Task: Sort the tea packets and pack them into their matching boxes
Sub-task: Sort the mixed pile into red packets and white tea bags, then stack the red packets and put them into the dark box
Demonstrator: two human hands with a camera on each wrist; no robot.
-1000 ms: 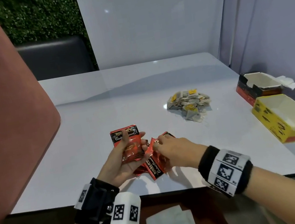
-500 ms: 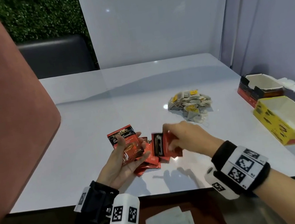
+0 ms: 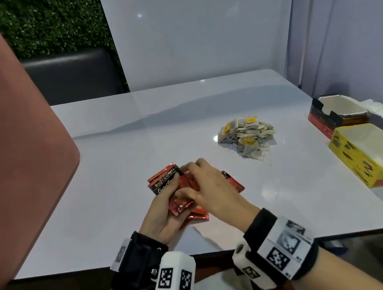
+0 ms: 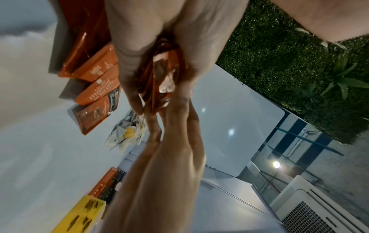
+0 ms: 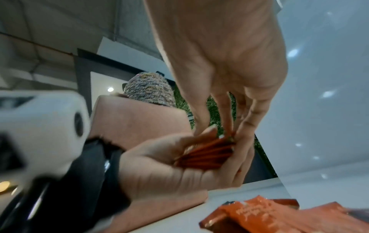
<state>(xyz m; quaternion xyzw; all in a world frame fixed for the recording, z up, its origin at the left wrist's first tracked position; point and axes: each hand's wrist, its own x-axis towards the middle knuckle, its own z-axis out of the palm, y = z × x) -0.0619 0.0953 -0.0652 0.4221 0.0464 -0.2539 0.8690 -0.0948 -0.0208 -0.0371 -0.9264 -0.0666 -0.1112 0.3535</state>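
Left hand (image 3: pixel 163 216): our palm faces up, fingers and thumb curled round a stack of red tea packets (image 3: pixel 169 186), held just above the table (image 3: pixel 119 172).
Right hand (image 3: pixel 212 189): just right of the left one and touching it; our fingertips pinch the stack's top edge.
Loose red packets (image 3: pixel 232 181): on the table under and right of our right hand.
Pale tea bags (image 3: pixel 247 139): heaped beyond our right hand.
Red box (image 3: pixel 320 120), yellow box (image 3: pixel 355 163): both open, well to the right.
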